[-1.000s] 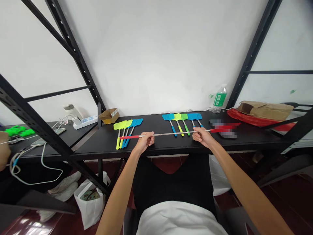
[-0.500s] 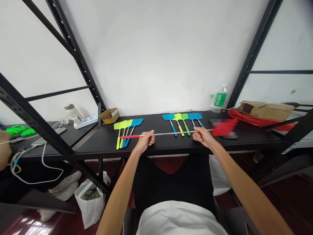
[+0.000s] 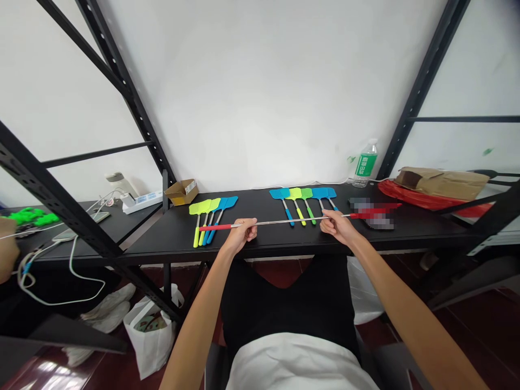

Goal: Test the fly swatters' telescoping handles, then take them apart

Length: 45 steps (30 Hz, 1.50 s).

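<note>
Stretched level across the front of the table is a red fly swatter (image 3: 284,221) with a long thin metal rod. My left hand (image 3: 244,231) is closed around the rod beside the red handle. Closer to the head, my right hand (image 3: 335,223) pinches the other end of the rod. The red head is turned edge-on, so only a narrow strip shows. Left of my left hand lie several yellow and blue fly swatters (image 3: 213,206), fanned together. Beyond my right hand is another row of blue, yellow and green fly swatters (image 3: 296,194).
A small open cardboard box (image 3: 181,192) and a power strip (image 3: 142,202) are at the left. A water bottle (image 3: 365,164) stands at the back right, near a brown package (image 3: 442,183) on red plastic. A pixelated dark object (image 3: 379,220) lies by the red head. Black shelf posts flank me.
The red swatter has rolled about its rod: its head showed a broad face and is now edge-on. Both hands have stayed in nearly the same place.
</note>
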{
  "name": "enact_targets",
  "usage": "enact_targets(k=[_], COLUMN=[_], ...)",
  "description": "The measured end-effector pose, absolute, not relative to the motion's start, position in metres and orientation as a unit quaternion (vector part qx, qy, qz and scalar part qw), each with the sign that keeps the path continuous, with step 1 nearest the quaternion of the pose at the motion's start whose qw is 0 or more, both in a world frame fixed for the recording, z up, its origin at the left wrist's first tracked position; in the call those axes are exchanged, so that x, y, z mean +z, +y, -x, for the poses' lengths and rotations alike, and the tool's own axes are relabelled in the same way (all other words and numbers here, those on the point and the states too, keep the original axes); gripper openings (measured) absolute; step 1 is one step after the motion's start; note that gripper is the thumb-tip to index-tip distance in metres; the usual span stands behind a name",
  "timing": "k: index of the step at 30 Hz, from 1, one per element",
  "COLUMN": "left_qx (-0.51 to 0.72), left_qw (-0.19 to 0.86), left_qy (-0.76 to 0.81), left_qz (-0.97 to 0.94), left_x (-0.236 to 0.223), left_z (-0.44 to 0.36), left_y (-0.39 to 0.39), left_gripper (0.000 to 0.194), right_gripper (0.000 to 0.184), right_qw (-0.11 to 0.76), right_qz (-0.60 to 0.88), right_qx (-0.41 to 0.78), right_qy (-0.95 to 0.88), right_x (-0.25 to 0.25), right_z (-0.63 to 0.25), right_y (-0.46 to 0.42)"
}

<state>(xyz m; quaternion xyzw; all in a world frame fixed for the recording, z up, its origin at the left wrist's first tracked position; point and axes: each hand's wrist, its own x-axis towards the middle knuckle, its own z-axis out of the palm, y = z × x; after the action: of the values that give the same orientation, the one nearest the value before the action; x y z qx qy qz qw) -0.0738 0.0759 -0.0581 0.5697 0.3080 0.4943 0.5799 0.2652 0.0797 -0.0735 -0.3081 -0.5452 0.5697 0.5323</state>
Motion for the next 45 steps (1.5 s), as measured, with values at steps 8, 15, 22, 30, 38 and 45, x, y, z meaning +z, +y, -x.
enact_targets(k=[8, 15, 22, 30, 38, 45], left_qx=[0.496, 0.493, 0.490, 0.489, 0.490, 0.500], left_qw=[0.579, 0.584, 0.587, 0.585, 0.585, 0.589], left_qy=[0.307, 0.303, 0.306, 0.303, 0.308, 0.304], left_qz=[-0.569, -0.569, -0.567, -0.572, -0.569, -0.558], left_x=[-0.0570, -0.0590, -0.0588, -0.0610, -0.0588, -0.0567], left_z=[0.0733, 0.0742, 0.0743, 0.0754, 0.0742, 0.0722], left_y=[0.0747, 0.0770, 0.0774, 0.0790, 0.0775, 0.0753], left_gripper=[0.043, 0.043, 0.043, 0.043, 0.044, 0.041], right_gripper=[0.058, 0.059, 0.058, 0.058, 0.059, 0.056], right_qw=[0.526, 0.524, 0.527, 0.527, 0.529, 0.527], right_qz=[0.312, 0.315, 0.315, 0.314, 0.317, 0.312], right_qx=[0.560, 0.557, 0.561, 0.560, 0.557, 0.561], right_qy=[-0.558, -0.561, -0.555, -0.556, -0.556, -0.556], right_x=[-0.0754, -0.0737, -0.0732, -0.0745, -0.0725, -0.0742], right_z=[-0.2667, -0.2660, -0.2646, -0.2660, -0.2648, -0.2664], right_y=[0.0799, 0.0791, 0.0786, 0.0798, 0.0780, 0.0796])
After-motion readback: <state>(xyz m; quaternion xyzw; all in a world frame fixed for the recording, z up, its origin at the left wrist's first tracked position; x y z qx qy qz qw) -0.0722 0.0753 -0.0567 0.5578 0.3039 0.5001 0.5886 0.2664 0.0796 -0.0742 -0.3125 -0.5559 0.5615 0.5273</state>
